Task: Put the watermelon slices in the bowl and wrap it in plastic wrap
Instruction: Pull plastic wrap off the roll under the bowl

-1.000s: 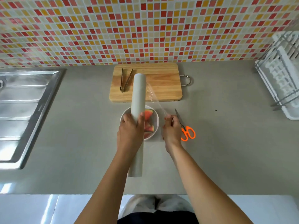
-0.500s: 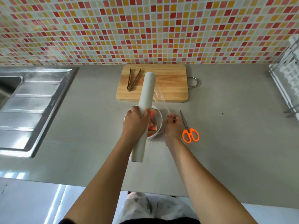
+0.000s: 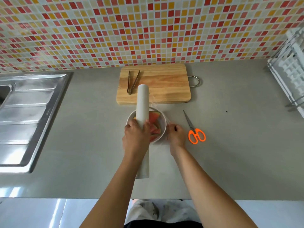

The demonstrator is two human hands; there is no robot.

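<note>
Left hand [image 3: 135, 137] fingers wrap the plastic wrap roll [image 3: 142, 102] over the bowl [image 3: 162, 127]. Right hand [image 3: 176, 134], at bowl's 3 o'clock, pinches film edge [image 3: 167, 120]; watermelon slices [image 3: 154, 119] between hands.

Red watermelon slices [image 3: 154, 120] fill white bowl [image 3: 162, 124], film-draped.

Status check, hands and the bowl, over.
Left hand gripping plastic wrap roll over bowl. Right hand pinching film edge at bowl's right rim. Watermelon slices in bowl, partly covered. Scissors close right, clear.
</note>
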